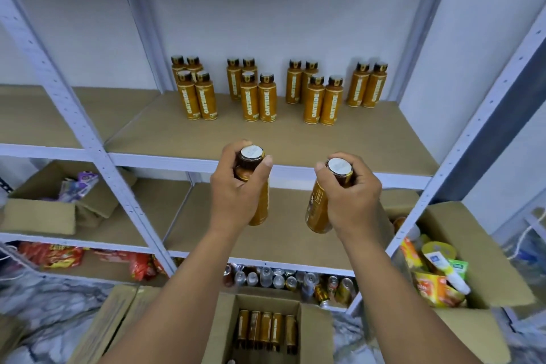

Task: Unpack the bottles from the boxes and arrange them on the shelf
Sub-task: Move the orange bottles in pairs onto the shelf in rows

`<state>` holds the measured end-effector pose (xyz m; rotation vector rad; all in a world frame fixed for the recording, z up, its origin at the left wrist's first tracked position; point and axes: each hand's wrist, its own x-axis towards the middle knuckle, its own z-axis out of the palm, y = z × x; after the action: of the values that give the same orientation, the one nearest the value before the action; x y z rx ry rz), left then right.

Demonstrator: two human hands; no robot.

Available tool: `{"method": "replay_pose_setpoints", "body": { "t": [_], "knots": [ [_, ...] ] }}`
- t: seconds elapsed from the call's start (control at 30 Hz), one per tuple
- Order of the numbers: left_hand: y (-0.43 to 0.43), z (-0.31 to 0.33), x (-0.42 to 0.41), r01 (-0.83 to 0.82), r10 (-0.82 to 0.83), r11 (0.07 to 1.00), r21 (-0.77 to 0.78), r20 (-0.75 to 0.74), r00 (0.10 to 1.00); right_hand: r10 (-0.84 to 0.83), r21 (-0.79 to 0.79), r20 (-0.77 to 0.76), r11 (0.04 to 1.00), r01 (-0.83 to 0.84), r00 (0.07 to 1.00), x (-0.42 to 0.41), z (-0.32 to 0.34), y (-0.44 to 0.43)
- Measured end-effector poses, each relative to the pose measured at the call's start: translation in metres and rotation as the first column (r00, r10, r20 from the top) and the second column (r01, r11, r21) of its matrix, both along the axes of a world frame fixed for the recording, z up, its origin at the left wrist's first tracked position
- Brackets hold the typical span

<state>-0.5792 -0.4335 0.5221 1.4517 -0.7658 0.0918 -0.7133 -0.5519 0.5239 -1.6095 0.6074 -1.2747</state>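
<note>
Fourteen Oatside bottles (267, 100) stand grouped on the shelf (206, 136), while the left hand (236, 186) and right hand (354, 195), held apart, each grip another bottle (317, 210) near its cap, and the open box (313, 331) holds perhaps five more.

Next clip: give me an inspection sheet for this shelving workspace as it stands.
Surface: top shelf board, brown, holds bottles along its back.
Job's things: fourteen shelved bottles, upright, in groups of four, four, four and two; boxed bottles remain in the open box on the floor.
Clutter: mixed-goods box at right; cans on the bottom shelf; red packets and a side box at left.
Grippers: left hand grips the left bottle below its cap; right hand grips the right bottle; both are in front of the shelf edge.
Cables: thin white cord at far right, ends not visible.
Surroundings: white wall, grey rack upright, marbled floor.
</note>
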Motion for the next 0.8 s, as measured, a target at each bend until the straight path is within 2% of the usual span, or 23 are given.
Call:
{"method": "replay_pose_setpoints", "body": {
  "t": [0.13,0.27,0.6,0.8],
  "knots": [
    [-0.016,0.007,-0.004,-0.077,0.076,0.997,-0.02,-0.007,0.997,0.057,-0.022,0.011,0.998,-0.057,0.998,0.0,0.007,-0.028],
    [-0.023,0.011,0.016,-0.083,0.083,0.996,-0.018,-0.024,0.996,0.057,-0.045,0.018,0.997,-0.056,0.998,0.026,0.009,-0.042],
    [-0.034,0.024,0.135,0.026,-0.026,1.0,0.014,0.029,0.999,-0.099,-0.034,0.042,0.994,0.1,0.994,0.14,0.014,-0.038],
    [-0.054,0.011,0.181,0.081,-0.082,0.996,0.041,0.033,0.996,-0.193,-0.002,0.043,0.981,0.193,0.98,0.178,0.014,-0.051]
  ]
}}
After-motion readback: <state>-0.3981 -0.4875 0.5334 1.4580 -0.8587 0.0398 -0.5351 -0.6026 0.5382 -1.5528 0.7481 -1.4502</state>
